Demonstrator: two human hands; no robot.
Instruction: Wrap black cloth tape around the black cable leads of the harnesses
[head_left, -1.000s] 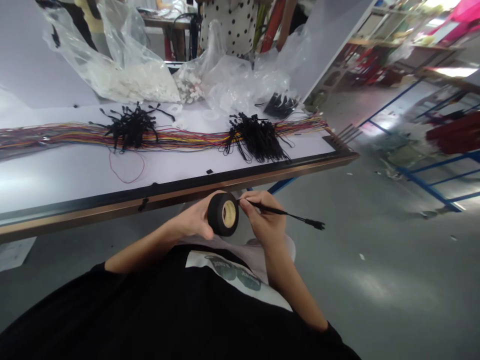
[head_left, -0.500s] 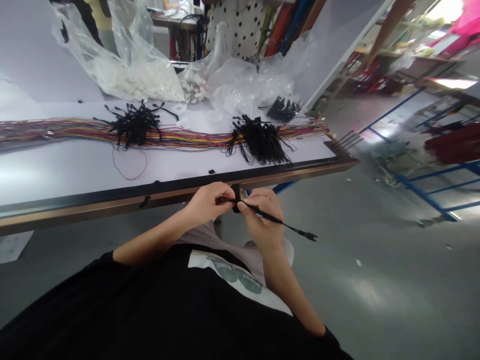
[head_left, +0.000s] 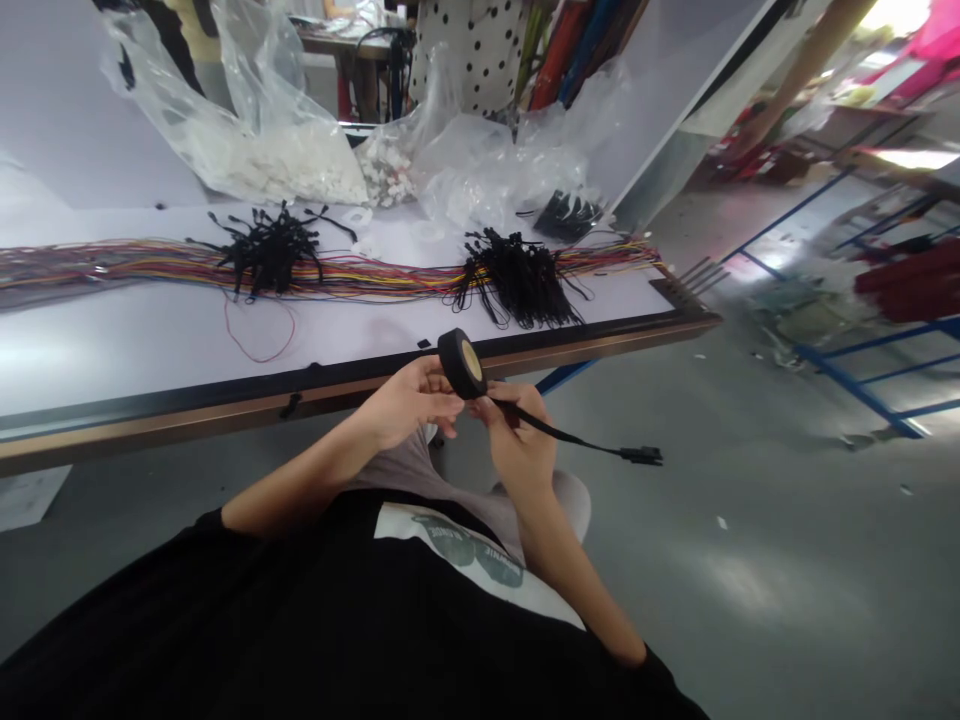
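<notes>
L side of table (head_left: 150, 360): pile of black leads (head_left: 270, 255) atop multicolour wires (head_left: 382, 280). Next R, the L grip (head_left: 405, 405), fingers part-curled, not clenched; can't tell if it's actually grasping the roll. Black tape roll (head_left: 457, 363) is prob. light, firm across its width, w/ a tacky outer layer; best held by the rim edges or thru the core. It's up off the table, tilted, at the L fingertips & close by the R thumb, i.e. btwn both grips. Then the R grip (head_left: 523, 435), thumb & fingers pinching a black cable (head_left: 576, 438): looks thin, light, bendy, prob. not slippery; best held nr the roll, as now. Cable runs out R from that pinch, its black plug connector (head_left: 641, 455) sticking out unsupported, likely the stiffest bit.
</notes>
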